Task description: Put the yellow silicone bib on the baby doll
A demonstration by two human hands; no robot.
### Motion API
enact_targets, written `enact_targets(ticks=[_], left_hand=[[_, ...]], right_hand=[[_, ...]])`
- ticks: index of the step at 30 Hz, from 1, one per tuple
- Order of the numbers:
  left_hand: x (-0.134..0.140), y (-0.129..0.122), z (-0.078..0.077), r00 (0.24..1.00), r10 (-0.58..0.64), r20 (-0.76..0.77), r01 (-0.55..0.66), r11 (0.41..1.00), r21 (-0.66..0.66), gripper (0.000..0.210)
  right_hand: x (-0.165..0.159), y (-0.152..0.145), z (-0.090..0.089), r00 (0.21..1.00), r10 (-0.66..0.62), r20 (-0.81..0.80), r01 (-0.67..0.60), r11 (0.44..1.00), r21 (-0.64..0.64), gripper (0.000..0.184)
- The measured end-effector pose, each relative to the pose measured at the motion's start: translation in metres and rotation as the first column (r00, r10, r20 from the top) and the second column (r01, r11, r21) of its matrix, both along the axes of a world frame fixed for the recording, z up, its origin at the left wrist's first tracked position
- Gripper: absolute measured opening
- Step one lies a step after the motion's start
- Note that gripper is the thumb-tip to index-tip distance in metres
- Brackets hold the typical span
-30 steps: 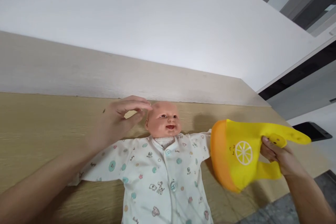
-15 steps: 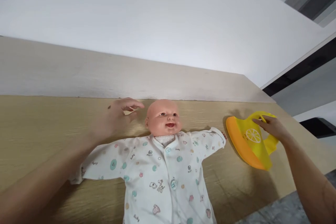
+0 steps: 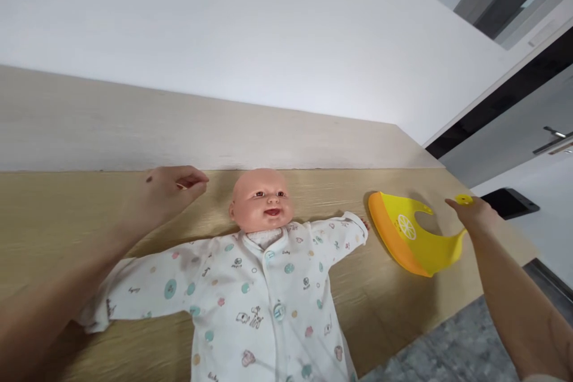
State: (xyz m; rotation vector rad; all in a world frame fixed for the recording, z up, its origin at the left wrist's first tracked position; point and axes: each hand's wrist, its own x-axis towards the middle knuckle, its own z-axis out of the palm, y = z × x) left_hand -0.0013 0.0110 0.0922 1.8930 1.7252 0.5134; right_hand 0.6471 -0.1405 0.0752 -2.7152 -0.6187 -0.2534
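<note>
A baby doll (image 3: 262, 200) lies on its back on the wooden table, arms spread, in a white printed suit (image 3: 268, 298). To the left of its head hovers my left hand (image 3: 168, 194), thumb and fingertips drawn together with nothing visible in them. A yellow bib (image 3: 418, 236) with an orange pocket and a white citrus-slice print lies to the right of the doll's outstretched arm. My right hand (image 3: 474, 215) pinches one neck strap of this bib; a yellow tip shows past the fingers. The other strap end rests free, curving inward.
The wooden table (image 3: 313, 191) ends against a pale board (image 3: 179, 131) and a white wall. Beyond its right edge is a black phone-like device (image 3: 510, 203) on a white surface. A door handle (image 3: 555, 132) shows farther right, and grey floor (image 3: 456, 334) lower right.
The view has shifted slightly right. My left hand has moved away from the doll's head, its fingers closing. My right hand has drawn the strap outward, spreading the bib's neck opening.
</note>
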Motion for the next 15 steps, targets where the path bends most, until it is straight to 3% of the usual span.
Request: enact_targets(ticks=[4, 8, 10, 13, 15], left_hand=[[0.002, 0.003, -0.005, 1.000, 0.028, -0.001, -0.028, 0.999, 0.015, 0.027], [0.000, 0.006, -0.008, 1.000, -0.012, 0.001, 0.012, 1.000, -0.016, 0.027], [-0.003, 0.008, -0.011, 1.000, -0.001, 0.011, 0.002, 1.000, -0.022, 0.027], [-0.007, 0.012, -0.019, 1.000, -0.005, 0.019, 0.005, 1.000, 0.030, 0.024], [-0.009, 0.014, -0.026, 0.999, -0.027, 0.024, 0.025, 0.997, 0.079, 0.024]], right_hand=[[0.001, 0.009, 0.003, 0.999, -0.050, 0.015, 0.048, 0.994, 0.097, 0.030], [0.005, 0.024, -0.005, 0.992, -0.121, 0.014, 0.120, 0.988, 0.093, 0.065], [0.004, 0.033, -0.008, 0.991, -0.121, 0.063, 0.114, 0.987, 0.116, 0.068], [-0.008, 0.048, -0.010, 0.995, -0.012, 0.097, -0.009, 0.976, 0.217, 0.050], [-0.025, 0.061, -0.012, 0.989, 0.114, 0.090, -0.136, 0.941, 0.310, 0.031]])
